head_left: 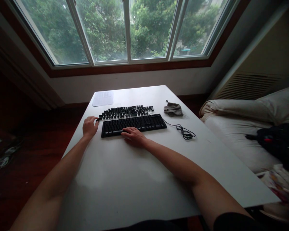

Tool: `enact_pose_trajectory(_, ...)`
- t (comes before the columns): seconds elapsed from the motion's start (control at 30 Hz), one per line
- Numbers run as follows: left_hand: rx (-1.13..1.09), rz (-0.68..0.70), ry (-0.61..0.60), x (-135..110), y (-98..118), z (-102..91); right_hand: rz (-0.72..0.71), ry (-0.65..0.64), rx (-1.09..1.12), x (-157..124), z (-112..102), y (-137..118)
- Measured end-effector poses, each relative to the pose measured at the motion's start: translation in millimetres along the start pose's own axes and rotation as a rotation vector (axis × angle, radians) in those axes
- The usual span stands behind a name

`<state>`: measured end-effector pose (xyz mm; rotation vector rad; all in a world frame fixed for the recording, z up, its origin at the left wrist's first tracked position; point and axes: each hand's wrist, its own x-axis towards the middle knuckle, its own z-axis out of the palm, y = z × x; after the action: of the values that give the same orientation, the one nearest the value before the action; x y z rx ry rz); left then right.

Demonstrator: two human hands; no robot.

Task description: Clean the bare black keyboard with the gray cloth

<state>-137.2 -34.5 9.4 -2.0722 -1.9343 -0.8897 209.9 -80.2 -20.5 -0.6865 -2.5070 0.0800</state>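
Observation:
A black keyboard [135, 125] lies across the white table. Behind it, several rows of loose black keycaps [125, 112] are set out on the tabletop. My left hand [90, 127] is at the left end of the nearest row, with its thumb and fingertips closed on a small black keycap [97, 120]. My right hand [134, 136] rests at the keyboard's front edge, its fingers stretched over the bottom row of keys and the palm near the table.
A coiled black cable [186, 132] runs from the keyboard to the right. Farther back are a crumpled grey cloth [173, 109] and a sheet of paper [103, 98]. A pale sofa [228, 141] stands along the right of the white table [135, 189]; a window is ahead.

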Motion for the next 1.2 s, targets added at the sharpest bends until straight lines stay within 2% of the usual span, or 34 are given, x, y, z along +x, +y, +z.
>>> enact_pose_trajectory(0.13,0.086,-0.036,-0.061,7.2,-15.6,10.9,-0.002,-0.005,-0.004,0.3,-1.2,0.1)
enact_pose_trajectory(0.3,0.129,-0.040,-0.065,4.3,-20.7,21.9,0.009,-0.012,-0.007,0.4,-0.9,1.0)
enact_pose_trajectory(0.6,0.148,-0.032,-0.087,1.7,-18.3,19.2,-0.001,-0.008,-0.021,0.8,2.7,1.8)
enact_pose_trajectory(0.8,0.049,-0.002,-0.068,-6.0,-16.6,5.1,0.001,-0.012,-0.016,0.2,0.0,0.0)
enact_pose_trajectory(1.0,-0.181,0.162,-0.257,-18.8,-10.7,-21.3,0.012,-0.013,-0.008,1.5,3.6,0.1)
enact_pose_trajectory(1.2,-0.253,0.230,-0.345,-38.1,3.6,-38.5,0.014,-0.011,0.009,1.7,5.2,-0.3)
